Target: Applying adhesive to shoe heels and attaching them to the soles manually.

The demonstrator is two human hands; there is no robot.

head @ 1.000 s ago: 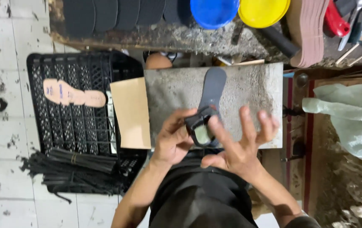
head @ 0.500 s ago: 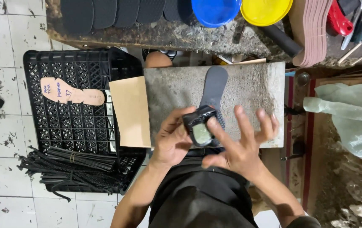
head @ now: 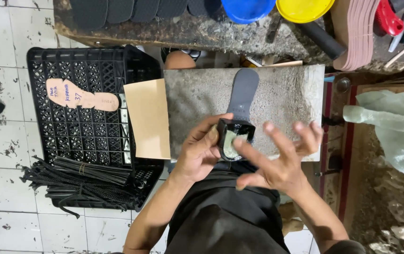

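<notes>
**Sandal heel gripped at the near edge of the slab**

The grey stone-topped table (head: 202,94) carries a dark grey flat sandal sole (head: 242,94), its black strap end (head: 235,138) at the near edge. The left hand (head: 201,153) has its fingers closed around that strap end; the right hand (head: 282,164) hovers with fingers spread, holding nothing. A loose grip could let the sole slide off the edge (glue may smear too). On the black plastic crate (head: 89,131) lies a tan foot-shaped paper pattern (head: 82,95) with handwriting.

A shoemaking workshop: dark soles (head: 117,9) line the grimy bench (head: 188,33), beside a cardboard insole pattern (head: 82,95) and bundled straps (head: 79,181).
</notes>
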